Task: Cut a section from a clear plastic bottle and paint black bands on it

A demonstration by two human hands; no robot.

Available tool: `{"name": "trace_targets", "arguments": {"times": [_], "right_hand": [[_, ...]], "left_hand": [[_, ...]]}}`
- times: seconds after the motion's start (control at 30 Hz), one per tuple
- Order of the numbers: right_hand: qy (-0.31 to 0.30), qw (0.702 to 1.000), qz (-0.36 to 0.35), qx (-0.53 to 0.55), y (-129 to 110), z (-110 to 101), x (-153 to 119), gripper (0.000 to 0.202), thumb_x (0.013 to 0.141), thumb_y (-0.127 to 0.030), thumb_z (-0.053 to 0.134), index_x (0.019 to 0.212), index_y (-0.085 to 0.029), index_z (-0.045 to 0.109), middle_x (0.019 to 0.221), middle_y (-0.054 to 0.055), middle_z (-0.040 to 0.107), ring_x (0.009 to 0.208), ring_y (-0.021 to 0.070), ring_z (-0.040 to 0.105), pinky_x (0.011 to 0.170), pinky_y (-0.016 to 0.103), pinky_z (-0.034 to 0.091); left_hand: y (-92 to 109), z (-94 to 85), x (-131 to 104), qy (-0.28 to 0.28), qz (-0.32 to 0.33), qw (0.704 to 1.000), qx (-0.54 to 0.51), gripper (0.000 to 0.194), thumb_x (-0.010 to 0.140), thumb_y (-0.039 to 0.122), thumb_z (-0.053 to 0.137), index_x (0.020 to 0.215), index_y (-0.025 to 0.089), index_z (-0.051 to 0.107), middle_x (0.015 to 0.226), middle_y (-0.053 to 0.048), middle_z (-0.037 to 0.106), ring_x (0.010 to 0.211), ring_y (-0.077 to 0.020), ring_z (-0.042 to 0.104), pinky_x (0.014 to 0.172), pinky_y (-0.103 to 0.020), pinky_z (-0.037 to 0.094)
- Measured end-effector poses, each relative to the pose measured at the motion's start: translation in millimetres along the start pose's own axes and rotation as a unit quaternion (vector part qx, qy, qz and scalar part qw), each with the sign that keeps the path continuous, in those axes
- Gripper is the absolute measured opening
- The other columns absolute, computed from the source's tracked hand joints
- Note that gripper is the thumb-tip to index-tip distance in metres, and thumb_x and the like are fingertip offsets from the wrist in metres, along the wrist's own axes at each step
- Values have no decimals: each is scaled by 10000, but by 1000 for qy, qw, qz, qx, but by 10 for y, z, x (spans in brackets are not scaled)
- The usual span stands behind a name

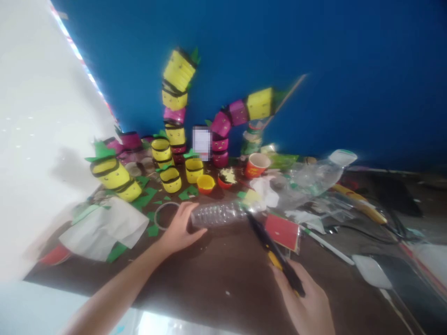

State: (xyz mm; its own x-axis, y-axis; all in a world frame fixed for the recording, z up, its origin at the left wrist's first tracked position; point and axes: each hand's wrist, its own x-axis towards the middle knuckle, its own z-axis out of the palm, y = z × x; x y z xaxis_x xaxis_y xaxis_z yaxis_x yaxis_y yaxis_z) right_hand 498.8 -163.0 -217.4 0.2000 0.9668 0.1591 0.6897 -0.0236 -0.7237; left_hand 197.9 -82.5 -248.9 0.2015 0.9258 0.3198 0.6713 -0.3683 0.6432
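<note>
Fingers (186, 210) of the left hand (177, 230) grasp a ribbed clear plastic bottle (221, 214); those of the right hand (310, 300) clasp a black-and-yellow tool (268, 244), its tip at the bottle.

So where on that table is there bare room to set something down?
Mainly the brown tabletop between the left forearm and right hand, in front of the ribbed clear plastic; only small specks show there. Behind, yellow cups crowd it; white paper covers the left, and a red card and clear bottle clutter the right.
</note>
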Motion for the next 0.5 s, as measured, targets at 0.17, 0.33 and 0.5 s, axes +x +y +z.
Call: {"name": "trace_targets", "arguments": {"times": [0.17,0.33,0.5], "right_hand": [[-26,999,-35,14,-80,69,-37,330,785,-491,569,862,-191,682,774,59,744,682,205,709,649,229,566],[-49,997,-56,30,-174,156,-26,296,815,-453,554,909,-202,679,816,56,746,718,205,712,686,240,571],[-57,995,-71,32,-182,216,-24,298,834,-445,532,934,-202,673,845,64,744,727,202,711,693,249,574]], "left_hand": [[-7,11,-5,1,2,1000,6,646,752,402,679,1301,216,394,1256,-116,460,1187,-263,502,1009,-422,449],[-29,29,-13,1,-5,1000,-18,659,744,403,690,1309,247,390,1252,-100,453,1183,-261,505,1006,-431,460],[-41,47,-15,2,-3,1000,-23,658,740,421,694,1302,243,401,1243,-99,460,1170,-257,512,1000,-425,468]]}}
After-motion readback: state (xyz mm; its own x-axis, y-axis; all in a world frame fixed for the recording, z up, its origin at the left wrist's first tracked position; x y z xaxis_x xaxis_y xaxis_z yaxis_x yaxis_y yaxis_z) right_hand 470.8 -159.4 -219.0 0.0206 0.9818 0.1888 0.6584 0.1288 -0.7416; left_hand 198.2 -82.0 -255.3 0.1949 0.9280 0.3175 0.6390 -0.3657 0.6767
